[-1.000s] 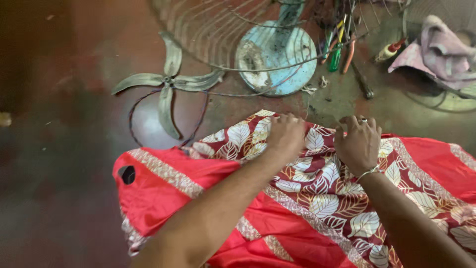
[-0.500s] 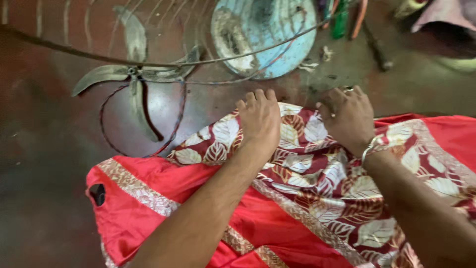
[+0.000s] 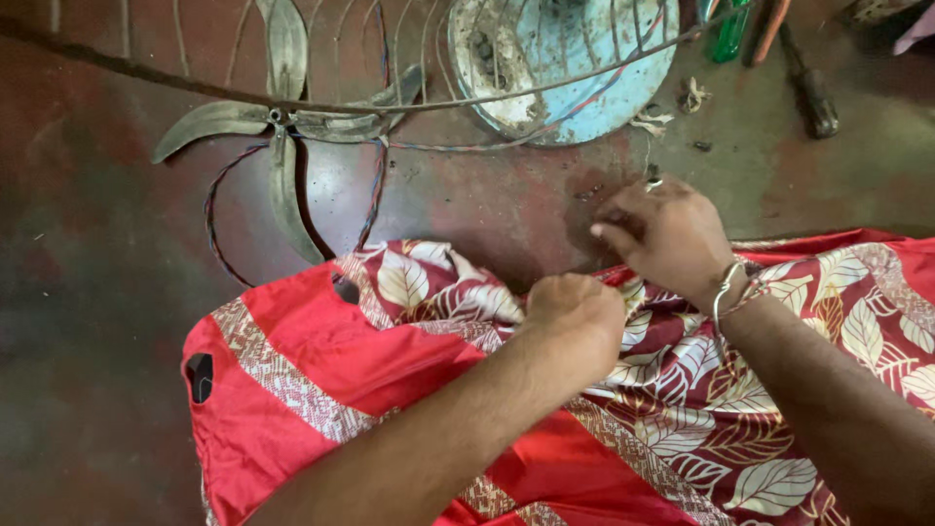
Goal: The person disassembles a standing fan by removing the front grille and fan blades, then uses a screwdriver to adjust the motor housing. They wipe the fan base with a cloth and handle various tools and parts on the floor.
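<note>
Where the left hand sits: the left hand (image 3: 575, 312) is closed into a loose fist, knuckles up, pressed onto a bunched fold of the red leaf-print cloth (image 3: 321, 360); whether it pinches fabric inside the fist cannot be told.
Right hand: the right hand (image 3: 672, 234) is just beyond it at the cloth's far edge, fingers curled narrow and tips drawn together at the hem; what they grip is hidden. It wears a ring (image 3: 654, 182), with a metal bracelet (image 3: 726, 287) at the wrist.
Cloth: spread over the person's lap and onto the floor (image 3: 97, 292), rumpled where the two hands meet and flatter toward the left corner.
Step in hand: by the look of it, the cloth's edge is being gathered or worked between the two hands.
What further handling calls for: probably one hand pinning the slippery fabric while the other works the hem.
Beyond the hands: a three-bladed metal fan blade (image 3: 278, 146) lies near the cloth, ringed by twisted wire (image 3: 209, 214); a wire guard (image 3: 390, 102) crosses above it, touching a round pale-blue fan part (image 3: 584, 68).
Far right: a dark-handled tool (image 3: 808, 93) lies well apart.
</note>
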